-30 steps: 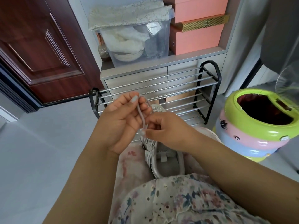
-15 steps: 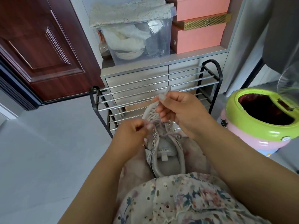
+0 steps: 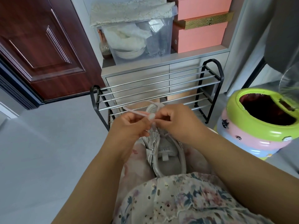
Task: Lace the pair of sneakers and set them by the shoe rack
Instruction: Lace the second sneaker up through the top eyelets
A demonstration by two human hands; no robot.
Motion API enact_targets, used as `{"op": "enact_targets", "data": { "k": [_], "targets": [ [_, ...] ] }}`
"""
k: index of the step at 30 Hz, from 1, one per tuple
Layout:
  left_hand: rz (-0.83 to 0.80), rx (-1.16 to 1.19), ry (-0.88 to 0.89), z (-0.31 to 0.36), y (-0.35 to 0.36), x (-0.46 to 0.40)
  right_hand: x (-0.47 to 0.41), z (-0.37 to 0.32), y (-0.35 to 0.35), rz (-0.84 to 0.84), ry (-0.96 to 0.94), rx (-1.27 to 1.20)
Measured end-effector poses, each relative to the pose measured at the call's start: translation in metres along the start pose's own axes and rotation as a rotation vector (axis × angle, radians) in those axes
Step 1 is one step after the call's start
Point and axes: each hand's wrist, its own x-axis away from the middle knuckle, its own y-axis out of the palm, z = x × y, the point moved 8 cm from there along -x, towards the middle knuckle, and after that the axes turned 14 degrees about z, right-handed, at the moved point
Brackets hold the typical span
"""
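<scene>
Sneaker (image 3: 163, 152), pale grey with a mesh toe and glittering trim along its left side, lying on the lap, toe pointing toward the shoe rack (image 3: 155, 88), heel opening toward the floral-print dress (image 3: 178, 199). At far left, a dark red panelled door (image 3: 40, 46) above the grey floor (image 3: 40, 151). Next, left hand (image 3: 129, 126), fingers curled, pinching the pale pink lace (image 3: 135, 110) just over the left eyelets. Lace looping up and away from that pinch, across the toe, in front of the lower bars of the rack. Right hand (image 3: 176, 122), touching the left at the fingertips, fingers curled in a pinch over the tongue; lace hidden beneath it, so hard to tell exactly what it has hold of. Behind both, the black-framed rack with chrome bars, standing against grey drawers (image 3: 137, 78). On top of the drawers, a clear storage bin (image 3: 142, 38) under a lace cloth, then stacked pink boxes (image 3: 200, 36). At far right, a green, pink and blue bin (image 3: 258, 123) on the floor, well apart from the sneaker.
</scene>
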Motion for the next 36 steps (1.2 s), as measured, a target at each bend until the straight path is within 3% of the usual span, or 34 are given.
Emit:
{"op": "enact_targets", "data": {
  "k": [3, 7, 13, 22, 36],
  "targets": [
    [0.054, -0.078, 0.053, -0.001, -0.003, -0.001, 0.002, -0.005, 0.004, -0.028, -0.098, 0.131],
    [0.091, -0.015, 0.021, -0.004, -0.011, -0.006, -0.001, 0.005, -0.003, -0.038, -0.007, 0.102],
    [0.142, -0.070, 0.006, -0.026, -0.018, -0.001, 0.008, 0.028, 0.009, -0.160, 0.090, 0.299],
    [0.157, -0.016, 0.047, -0.037, -0.020, 0.006, 0.015, 0.035, 0.020, -0.303, 0.161, 0.168],
    [0.127, -0.194, 0.185, -0.032, -0.012, 0.009, 0.016, 0.036, 0.022, -0.282, 0.186, 0.083]
  ]
}}
